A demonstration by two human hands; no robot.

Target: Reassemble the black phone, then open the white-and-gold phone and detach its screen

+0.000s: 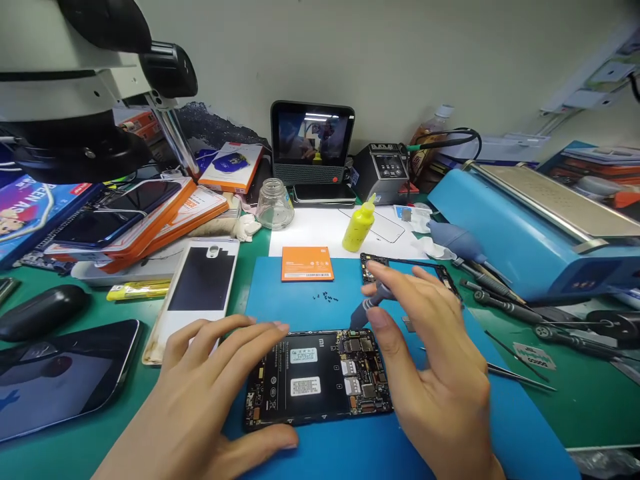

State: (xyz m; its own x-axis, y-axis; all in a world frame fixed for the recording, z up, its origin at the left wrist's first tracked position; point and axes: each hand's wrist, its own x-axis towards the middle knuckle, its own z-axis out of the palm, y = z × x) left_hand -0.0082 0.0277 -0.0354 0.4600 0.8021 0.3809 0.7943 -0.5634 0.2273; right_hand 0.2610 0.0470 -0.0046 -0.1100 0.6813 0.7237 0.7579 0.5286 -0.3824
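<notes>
An opened phone point(320, 373) lies face down on the blue mat, its black inner side and circuit board point(363, 353) bare. My left hand point(215, 373) spans its left end, fingers at the far edge and thumb at the near edge. My right hand point(430, 333) is above the board's right side, with a grey screwdriver point(367, 310) held between thumb and fingers. The lower end of the tool slants down toward the far edge of the board; its tip is too small to make out. Several tiny dark screws point(326, 297) lie beyond the phone.
An orange battery point(307, 264) and a yellow bottle point(359, 225) stand behind. A black phone frame point(445, 273) lies partly behind my right hand. Tweezers point(520, 377) and screwdrivers point(505, 307) lie right; a white phone cover point(205, 277) lies left. A microscope point(65, 107) overhangs the upper left.
</notes>
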